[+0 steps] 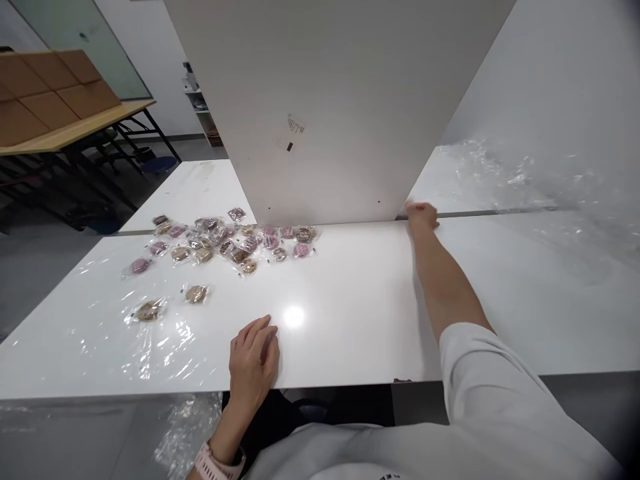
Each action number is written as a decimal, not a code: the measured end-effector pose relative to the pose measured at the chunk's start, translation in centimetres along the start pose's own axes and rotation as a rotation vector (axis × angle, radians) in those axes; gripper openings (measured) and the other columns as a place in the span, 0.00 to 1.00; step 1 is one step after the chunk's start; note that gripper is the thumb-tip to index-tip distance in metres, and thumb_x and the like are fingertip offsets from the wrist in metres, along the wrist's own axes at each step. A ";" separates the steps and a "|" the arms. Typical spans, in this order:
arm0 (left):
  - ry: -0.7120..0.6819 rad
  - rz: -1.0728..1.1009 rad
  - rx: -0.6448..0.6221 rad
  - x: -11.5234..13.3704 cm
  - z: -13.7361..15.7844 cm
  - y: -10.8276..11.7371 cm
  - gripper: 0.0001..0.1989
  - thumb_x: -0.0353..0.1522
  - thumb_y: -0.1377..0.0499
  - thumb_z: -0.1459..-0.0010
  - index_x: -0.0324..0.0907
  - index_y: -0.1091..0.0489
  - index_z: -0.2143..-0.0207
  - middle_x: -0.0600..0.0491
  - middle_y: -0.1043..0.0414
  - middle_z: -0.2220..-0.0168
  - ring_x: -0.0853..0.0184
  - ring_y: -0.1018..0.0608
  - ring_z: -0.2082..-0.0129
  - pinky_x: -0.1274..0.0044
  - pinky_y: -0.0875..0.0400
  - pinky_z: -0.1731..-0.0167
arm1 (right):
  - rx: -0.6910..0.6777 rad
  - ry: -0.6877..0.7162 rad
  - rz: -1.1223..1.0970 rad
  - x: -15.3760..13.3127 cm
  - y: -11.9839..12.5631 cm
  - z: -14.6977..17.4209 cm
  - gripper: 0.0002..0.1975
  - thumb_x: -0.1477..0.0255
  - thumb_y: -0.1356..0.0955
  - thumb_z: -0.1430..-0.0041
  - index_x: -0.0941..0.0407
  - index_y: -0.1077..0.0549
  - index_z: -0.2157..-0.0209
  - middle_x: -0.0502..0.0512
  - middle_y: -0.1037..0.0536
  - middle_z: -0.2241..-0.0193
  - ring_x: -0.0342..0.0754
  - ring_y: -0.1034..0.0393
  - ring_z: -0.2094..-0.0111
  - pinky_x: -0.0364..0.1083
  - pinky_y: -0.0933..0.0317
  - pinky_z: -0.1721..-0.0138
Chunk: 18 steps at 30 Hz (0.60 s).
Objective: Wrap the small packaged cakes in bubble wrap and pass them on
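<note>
My left hand rests on the white table near its front edge, fingers loosely bent and apart, holding nothing. My right hand reaches across to the lower right corner of an upright white panel. Its fingers look curled, but they are blurred; what they hold, if anything, does not show. Left of centre lies a spread of small round snacks in clear wrappers, pink, brown and tan. Two tan wrapped snacks lie closer to me, one round piece and another further left.
Clear plastic film covers the left of the white table. Crumpled film lies at the far right, beside a pale wall. A clear wrapper with print shows against the panel. Brown boxes stand on a wooden table at the back left.
</note>
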State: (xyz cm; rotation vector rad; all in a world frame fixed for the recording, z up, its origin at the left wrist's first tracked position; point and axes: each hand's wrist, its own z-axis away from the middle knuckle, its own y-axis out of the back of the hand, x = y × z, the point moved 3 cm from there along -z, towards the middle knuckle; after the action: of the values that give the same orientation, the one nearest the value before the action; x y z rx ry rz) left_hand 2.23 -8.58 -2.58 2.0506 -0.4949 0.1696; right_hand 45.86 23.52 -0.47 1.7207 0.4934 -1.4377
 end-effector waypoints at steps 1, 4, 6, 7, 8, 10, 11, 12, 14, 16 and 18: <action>-0.003 -0.005 -0.002 0.0 0.0 0.0 0.08 0.27 0.44 0.36 0.44 0.28 0.57 0.48 0.24 0.50 0.58 0.25 0.50 0.68 0.34 0.54 | 0.025 -0.001 0.107 0.4 -0.3 -0.1 0.08 0.69 0.35 0.34 0.58 0.37 0.66 0.58 0.30 0.59 0.46 0.46 0.50 0.58 0.54 0.41; -0.009 -0.009 -0.005 -0.1 -0.1 -0.1 0.09 0.27 0.44 0.36 0.44 0.28 0.56 0.48 0.23 0.50 0.58 0.25 0.49 0.67 0.34 0.54 | 0.156 0.082 0.307 1.4 0.8 -0.8 0.11 0.66 0.34 0.34 0.59 0.35 0.57 0.64 0.32 0.49 0.51 0.50 0.44 0.60 0.59 0.39; -0.004 -0.008 -0.009 -0.1 -0.2 -0.1 0.09 0.27 0.45 0.36 0.44 0.28 0.56 0.48 0.23 0.50 0.58 0.24 0.50 0.67 0.34 0.53 | 0.294 0.113 0.358 2.3 3.7 -1.5 0.15 0.66 0.35 0.33 0.59 0.36 0.49 0.67 0.38 0.40 0.55 0.54 0.39 0.62 0.62 0.38; 0.003 -0.007 -0.010 -0.1 -0.2 -0.1 0.09 0.27 0.45 0.36 0.45 0.28 0.56 0.48 0.23 0.50 0.58 0.24 0.50 0.66 0.34 0.53 | 0.366 0.116 0.376 3.0 5.8 -1.9 0.18 0.67 0.35 0.33 0.58 0.37 0.45 0.68 0.44 0.36 0.57 0.59 0.36 0.64 0.67 0.37; 0.011 -0.005 -0.013 0.0 -0.2 -0.1 0.09 0.28 0.45 0.36 0.45 0.28 0.57 0.49 0.23 0.50 0.58 0.24 0.50 0.66 0.34 0.53 | 0.433 0.124 0.390 3.8 8.4 -2.3 0.21 0.67 0.35 0.33 0.57 0.39 0.42 0.68 0.50 0.32 0.58 0.64 0.33 0.65 0.73 0.36; 0.024 -0.002 -0.014 0.1 -0.3 -0.1 0.09 0.28 0.45 0.37 0.46 0.28 0.57 0.49 0.23 0.50 0.57 0.23 0.50 0.65 0.33 0.53 | 0.537 0.188 0.405 6.0 14.1 -3.2 0.27 0.65 0.33 0.35 0.54 0.42 0.38 0.66 0.62 0.29 0.59 0.75 0.31 0.67 0.84 0.37; 0.029 -0.005 -0.010 0.2 -0.3 -0.1 0.09 0.28 0.45 0.37 0.46 0.28 0.57 0.49 0.22 0.50 0.57 0.23 0.50 0.65 0.33 0.53 | 0.591 0.227 0.413 7.2 17.0 -3.6 0.29 0.63 0.31 0.38 0.53 0.40 0.38 0.64 0.63 0.29 0.60 0.77 0.30 0.68 0.86 0.37; 0.034 -0.009 -0.006 0.3 -0.4 -0.1 0.09 0.29 0.44 0.38 0.47 0.28 0.57 0.49 0.22 0.51 0.56 0.23 0.51 0.64 0.33 0.54 | 0.571 0.209 0.408 8.6 19.6 -4.1 0.26 0.60 0.29 0.41 0.51 0.35 0.43 0.62 0.60 0.29 0.62 0.75 0.29 0.70 0.86 0.37; 0.049 -0.022 0.009 0.5 -0.5 -0.1 0.09 0.29 0.44 0.39 0.47 0.27 0.57 0.49 0.22 0.51 0.56 0.23 0.51 0.64 0.32 0.54 | 0.501 0.124 0.405 11.1 23.5 -4.6 0.14 0.58 0.29 0.45 0.48 0.28 0.59 0.63 0.44 0.34 0.67 0.63 0.31 0.75 0.80 0.37; 0.056 -0.033 0.016 0.6 -0.5 -0.1 0.09 0.29 0.43 0.40 0.48 0.27 0.57 0.49 0.22 0.51 0.55 0.22 0.52 0.64 0.32 0.55 | 0.434 0.050 0.457 12.6 25.4 -3.8 0.10 0.58 0.31 0.45 0.49 0.29 0.69 0.65 0.34 0.42 0.70 0.54 0.34 0.79 0.71 0.39; 0.049 -0.043 0.021 0.7 -0.5 -0.2 0.10 0.29 0.42 0.41 0.47 0.27 0.57 0.49 0.22 0.52 0.55 0.22 0.52 0.64 0.32 0.55 | 0.368 0.063 0.548 12.8 25.1 -0.8 0.09 0.59 0.33 0.43 0.50 0.28 0.70 0.67 0.31 0.45 0.73 0.51 0.36 0.80 0.64 0.41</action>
State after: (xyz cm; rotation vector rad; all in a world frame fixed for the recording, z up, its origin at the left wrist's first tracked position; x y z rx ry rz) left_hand 3.00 -8.25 -2.20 2.0708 -0.4202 0.1998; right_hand 68.29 6.86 -4.05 1.9895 -0.2245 -1.1165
